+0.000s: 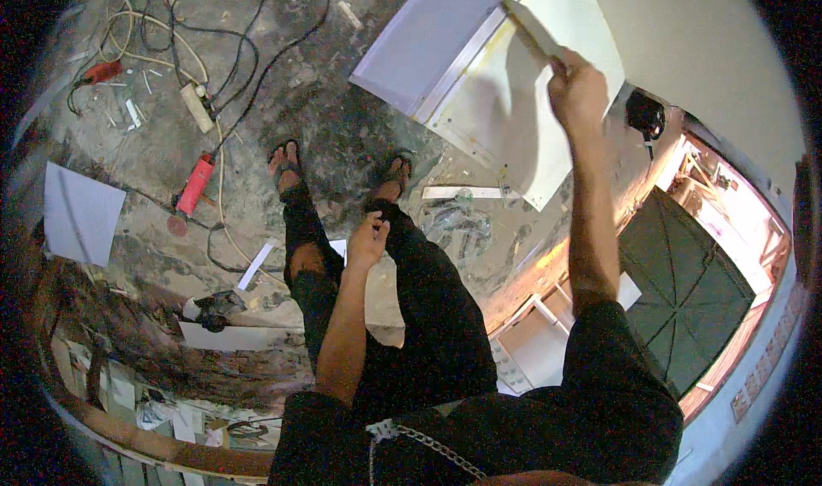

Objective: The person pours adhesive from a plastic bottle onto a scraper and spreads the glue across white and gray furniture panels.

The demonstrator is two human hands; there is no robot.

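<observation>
My right hand [578, 92] is raised at the upper right, its fingers wrapped round the handle of a long, pointed blade [526, 25]. Whether this is a knife or a small saw I cannot tell. Its tip points up and left, over a large panel [561, 156] with a white part, a lavender part and a pale strip between them. The blade's shadow and my hand's shadow fall on the white part. Low in front of my legs, my left hand [368, 241] hangs with curled fingers; anything in them is too small to make out.
A red power tool [196, 184], a pale socket block [196, 107] and tangled cables [248, 45] lie on the floor at left. White board pieces [83, 214] and scraps are scattered there. A dark panelled door [681, 285] stands at right, beside a black round object [645, 113].
</observation>
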